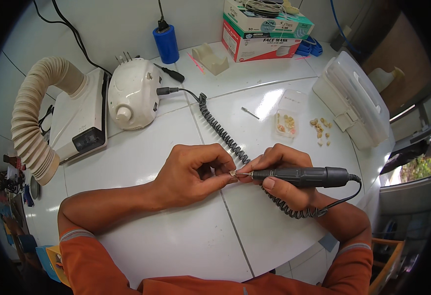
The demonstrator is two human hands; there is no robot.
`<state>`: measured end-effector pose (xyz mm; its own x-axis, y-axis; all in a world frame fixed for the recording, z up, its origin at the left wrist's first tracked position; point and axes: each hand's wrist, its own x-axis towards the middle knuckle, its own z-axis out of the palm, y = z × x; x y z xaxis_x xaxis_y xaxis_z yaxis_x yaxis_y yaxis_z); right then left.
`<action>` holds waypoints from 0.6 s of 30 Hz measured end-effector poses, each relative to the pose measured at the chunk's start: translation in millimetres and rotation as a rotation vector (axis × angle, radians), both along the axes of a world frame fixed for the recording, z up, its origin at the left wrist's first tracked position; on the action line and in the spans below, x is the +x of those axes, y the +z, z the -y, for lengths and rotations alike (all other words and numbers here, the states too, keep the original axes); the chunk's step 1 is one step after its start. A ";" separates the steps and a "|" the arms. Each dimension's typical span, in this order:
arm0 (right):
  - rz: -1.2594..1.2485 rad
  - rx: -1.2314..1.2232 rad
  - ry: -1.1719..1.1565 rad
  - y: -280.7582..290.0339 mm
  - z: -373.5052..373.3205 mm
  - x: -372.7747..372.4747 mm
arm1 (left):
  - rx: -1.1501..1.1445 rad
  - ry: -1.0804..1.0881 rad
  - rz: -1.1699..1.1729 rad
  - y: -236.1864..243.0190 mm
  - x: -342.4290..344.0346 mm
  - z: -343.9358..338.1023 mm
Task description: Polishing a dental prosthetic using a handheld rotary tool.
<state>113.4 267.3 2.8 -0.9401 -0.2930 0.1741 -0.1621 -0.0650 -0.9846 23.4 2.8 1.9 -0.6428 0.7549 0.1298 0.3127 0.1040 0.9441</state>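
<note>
"Gripping anything, that left hand (188,173)?"

"Yes: thumb and fingertips pinch a tiny pale tooth-like piece (232,173), held above the white tiled worktop (176,241)."

"And the right hand (287,156)?"

"Closed around a black rotary handpiece (299,177), its thin bit (244,173) pointing left at the piece. I can't tell whether they touch."

"What's near?"

"Beyond the right hand, an open clear plastic box (292,100) holds small yellowish pieces (288,122); more loose ones (319,129) lie to its right."

Left hand (191,172): pinches small pale piece (232,173)
Right hand (294,195): grips black rotary handpiece (301,177), bit (244,173) at piece
White control unit (133,96): coiled cord (220,128) plugged in
</note>
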 end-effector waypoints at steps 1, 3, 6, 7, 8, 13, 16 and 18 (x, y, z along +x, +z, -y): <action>-0.001 0.018 0.014 0.7 -1.6 -0.6 | -0.003 -0.006 -0.004 -1.0 -0.7 0.8; 0.004 0.031 0.032 2.4 -1.7 -1.2 | -0.004 -0.015 -0.020 -1.2 -1.8 1.3; 0.027 0.026 0.046 6.4 -1.0 -1.5 | 0.022 -0.017 -0.042 -2.2 -1.7 0.1; 0.035 0.029 0.052 7.6 -1.1 -2.0 | 0.042 -0.016 -0.039 -4.3 -1.7 -0.7; 0.043 0.031 0.059 8.5 -1.0 -2.5 | 0.063 -0.014 -0.036 -5.7 -1.6 -1.2; 0.076 0.019 0.063 7.6 0.1 -1.2 | 0.019 -0.004 0.001 0.0 -0.5 -0.6; 0.101 -0.017 0.058 5.6 1.7 -0.4 | 0.025 -0.015 -0.033 -2.2 -1.4 -0.8; 0.100 -0.030 0.060 3.8 1.7 -0.5 | 0.025 -0.021 -0.039 -3.1 -1.7 -1.2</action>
<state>112.9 265.5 6.6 -0.9342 -0.3454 0.0895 -0.0578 -0.1011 -0.9932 21.7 4.0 -1.2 -0.6211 0.7644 0.1732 0.3513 0.0740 0.9333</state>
